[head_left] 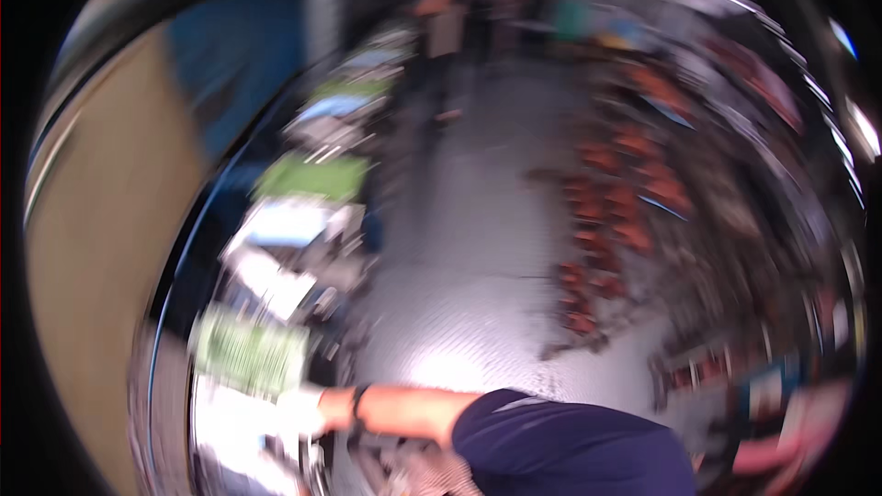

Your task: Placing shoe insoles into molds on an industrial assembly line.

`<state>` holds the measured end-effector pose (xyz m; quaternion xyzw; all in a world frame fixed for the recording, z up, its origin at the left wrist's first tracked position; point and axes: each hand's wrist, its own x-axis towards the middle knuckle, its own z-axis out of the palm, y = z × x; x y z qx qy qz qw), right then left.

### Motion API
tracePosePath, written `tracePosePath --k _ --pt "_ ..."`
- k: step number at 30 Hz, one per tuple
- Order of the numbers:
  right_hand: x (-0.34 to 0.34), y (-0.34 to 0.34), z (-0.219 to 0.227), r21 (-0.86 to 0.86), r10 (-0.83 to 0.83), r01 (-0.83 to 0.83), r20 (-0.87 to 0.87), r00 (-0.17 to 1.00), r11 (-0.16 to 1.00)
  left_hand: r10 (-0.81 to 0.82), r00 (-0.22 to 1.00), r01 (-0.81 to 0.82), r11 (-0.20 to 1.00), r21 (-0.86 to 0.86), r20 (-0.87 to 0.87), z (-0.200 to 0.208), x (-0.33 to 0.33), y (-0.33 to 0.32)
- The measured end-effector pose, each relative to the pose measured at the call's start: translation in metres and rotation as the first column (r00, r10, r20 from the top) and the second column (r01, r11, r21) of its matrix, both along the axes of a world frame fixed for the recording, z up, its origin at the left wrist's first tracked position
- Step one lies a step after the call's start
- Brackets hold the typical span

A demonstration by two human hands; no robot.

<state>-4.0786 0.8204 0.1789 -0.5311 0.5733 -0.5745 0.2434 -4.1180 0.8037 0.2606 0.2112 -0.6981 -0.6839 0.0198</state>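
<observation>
My right arm, in a short navy sleeve with a dark band at the wrist, reaches leftward across the lower part of the head view. At its end my right hand (303, 411) is over the near part of a long workbench, pale and smeared by motion. Its fingers do not show clearly, nor whether it holds anything. Next to it lie a light green mat (250, 349) and a bright white surface (225, 418), washed out by glare. A skin-toned, striped patch below my forearm is too blurred to name. My left hand cannot be made out.
A grey floor aisle (478, 230) runs away from me. Along the bench are another green mat (312, 177) and pale items. Rows of orange-red objects (597, 220) stand on the right. Far off, a blurred person (446, 23) is in the aisle. A tan panel (101, 248) rises at left.
</observation>
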Motion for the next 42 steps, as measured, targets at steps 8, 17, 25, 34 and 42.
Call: tracePosePath --k 8,17,25,34,42 --pt "0.009 -0.065 0.03 0.332 0.139 0.013 -0.429 0.893 0.943 0.549 0.773 -0.596 0.46 -0.658 -0.317 -0.105 0.212 -0.146" --pt "0.023 -0.093 -0.007 0.391 0.02 0.114 -0.322 0.946 0.913 0.493 0.79 -0.601 0.501 -0.623 -0.365 -0.106 0.237 -0.146" --pt "0.017 -0.129 0.035 0.313 0.134 0.037 -0.508 0.851 0.949 0.285 0.926 -0.364 0.497 -0.788 -0.248 -0.107 0.234 -0.151" --pt "0.016 -0.285 0.01 0.31 0.246 0.036 -0.816 0.523 0.95 0.318 0.916 -0.377 0.48 -0.792 -0.244 -0.103 0.231 -0.154" --pt "0.019 -0.297 -0.001 0.335 0.253 0.132 -0.872 0.419 0.933 0.262 0.944 -0.304 0.468 -0.83 -0.198 -0.113 0.227 -0.151"
